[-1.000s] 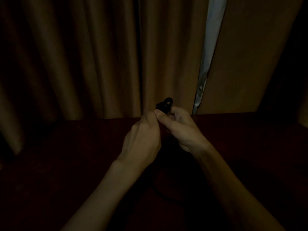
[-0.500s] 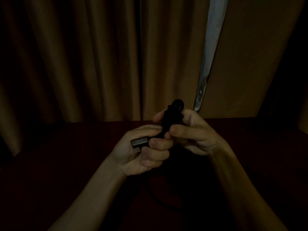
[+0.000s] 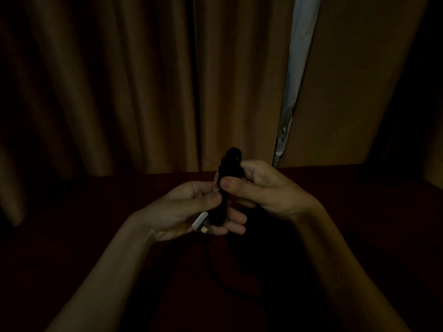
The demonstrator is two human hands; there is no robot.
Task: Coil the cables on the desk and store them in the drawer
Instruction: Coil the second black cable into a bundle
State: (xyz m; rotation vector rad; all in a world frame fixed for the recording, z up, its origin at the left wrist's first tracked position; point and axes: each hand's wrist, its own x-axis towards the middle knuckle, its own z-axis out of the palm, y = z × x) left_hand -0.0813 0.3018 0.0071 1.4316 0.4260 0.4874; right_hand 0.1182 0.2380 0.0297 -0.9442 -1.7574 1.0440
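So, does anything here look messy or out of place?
Only slightly. The black cable gripped by the right hand is only partly bundled: a loose loop trails below toward the dark desk, and its pale plug lies in the left hand. The curtains gap, showing a pale strip.

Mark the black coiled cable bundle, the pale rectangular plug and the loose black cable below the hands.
Black coiled cable bundle point(image 3: 229, 167): head view, its wound upper part.
Pale rectangular plug point(image 3: 199, 221): head view, its light body.
Loose black cable point(image 3: 211, 264): head view, its curved stretch.
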